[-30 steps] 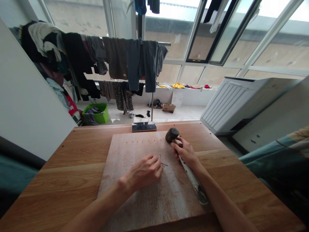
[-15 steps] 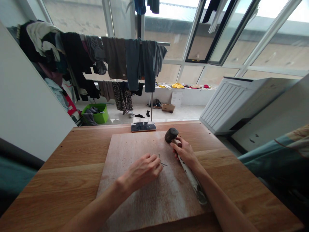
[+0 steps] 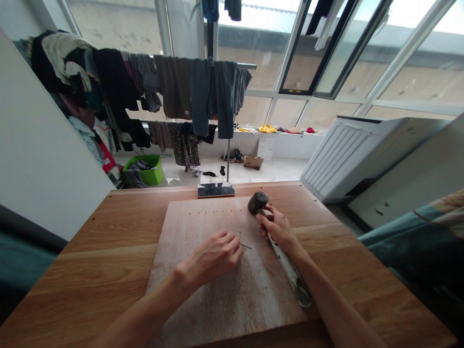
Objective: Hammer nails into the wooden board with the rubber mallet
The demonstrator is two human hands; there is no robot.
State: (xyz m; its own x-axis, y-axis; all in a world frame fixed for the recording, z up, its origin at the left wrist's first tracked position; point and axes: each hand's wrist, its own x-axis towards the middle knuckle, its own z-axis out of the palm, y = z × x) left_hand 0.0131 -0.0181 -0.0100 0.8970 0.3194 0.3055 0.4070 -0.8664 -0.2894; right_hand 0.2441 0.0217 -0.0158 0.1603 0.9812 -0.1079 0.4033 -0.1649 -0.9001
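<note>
My right hand (image 3: 276, 228) is wrapped round the pale, worn handle (image 3: 290, 270) of a hammer, close under its dark, blunt head (image 3: 258, 202). The hammer lies slanted over the right part of a whitish wooden board (image 3: 203, 309), its handle end toward me. My left hand (image 3: 222, 252) rests low over the middle of the board with fingers curled together. Thin metal nails (image 3: 246, 247) stick out at its fingertips, one pointing up and another lying sideways. The fingertips themselves are mostly hidden behind the knuckles. A row of small dark holes or nail heads (image 3: 206, 212) runs along the board's far side.
The board lies on a wooden table (image 3: 97, 270). A phone (image 3: 216, 190) is at the table's far edge. Beyond stand a clothes rack with hanging laundry (image 3: 203, 96), a green basket (image 3: 154, 170) and a cardboard box (image 3: 253, 162). A white ribbed unit (image 3: 337, 154) stands at the right.
</note>
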